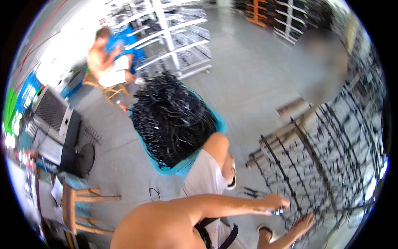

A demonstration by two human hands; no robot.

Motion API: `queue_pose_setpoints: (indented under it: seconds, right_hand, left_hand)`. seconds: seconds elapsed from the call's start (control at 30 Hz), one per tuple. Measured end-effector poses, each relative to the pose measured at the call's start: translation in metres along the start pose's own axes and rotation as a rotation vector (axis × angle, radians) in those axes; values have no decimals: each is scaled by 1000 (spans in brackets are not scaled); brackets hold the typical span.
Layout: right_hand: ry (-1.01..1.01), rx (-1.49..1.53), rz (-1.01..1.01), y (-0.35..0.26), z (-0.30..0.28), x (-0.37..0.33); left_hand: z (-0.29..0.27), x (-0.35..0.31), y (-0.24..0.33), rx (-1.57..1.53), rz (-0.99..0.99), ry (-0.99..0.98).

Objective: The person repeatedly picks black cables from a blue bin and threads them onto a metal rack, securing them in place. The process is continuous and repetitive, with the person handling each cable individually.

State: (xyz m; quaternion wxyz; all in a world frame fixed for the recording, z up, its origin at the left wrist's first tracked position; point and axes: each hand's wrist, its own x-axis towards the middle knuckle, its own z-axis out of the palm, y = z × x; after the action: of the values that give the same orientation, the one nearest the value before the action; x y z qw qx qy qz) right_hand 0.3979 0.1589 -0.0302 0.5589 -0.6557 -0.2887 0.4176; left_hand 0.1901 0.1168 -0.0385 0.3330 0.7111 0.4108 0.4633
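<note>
My left hand (277,202) reaches across to the right with its fingers closed. A small dark and shiny piece (275,212) shows at its underside, too blurred to name. Lower and further right, my right hand (303,225) is at the near edge of a dark wire rack (309,141). Its fingers look pinched together, but what is in them is hidden. Rows of small black hooks or pieces cover the rack, which leans at my right side. A few thin black pieces (253,192) show just left of my hands.
A turquoise basket (221,121) heaped with black strip-like parts (172,118) stands by my leg. Wooden stool (68,207), fan (86,159) and grey cooler (52,110) are at left. A seated person (101,62) works beyond, near a white rack (168,33); a blurred patch covers the upper right.
</note>
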Motion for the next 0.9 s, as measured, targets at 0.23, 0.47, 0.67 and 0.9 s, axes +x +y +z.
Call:
queue_pose_setpoints:
  seconds: [0.23,0.47,0.67,0.9]
  right_hand:
    - [-134,63,52,-15,22,-18]
    - [-231,344,6,-4,8,-12]
    - [-128,408,-5,-4,11,-19]
    - [-137,506,-5,-4,14,-17]
  left_hand:
    - [-19,-12,7,157,-113,0]
    - [-8,-7,26,139,-259,-47]
    - [-12,-8,27,132,-229,-27]
    - [-13,-6,26,116,-249,-23]
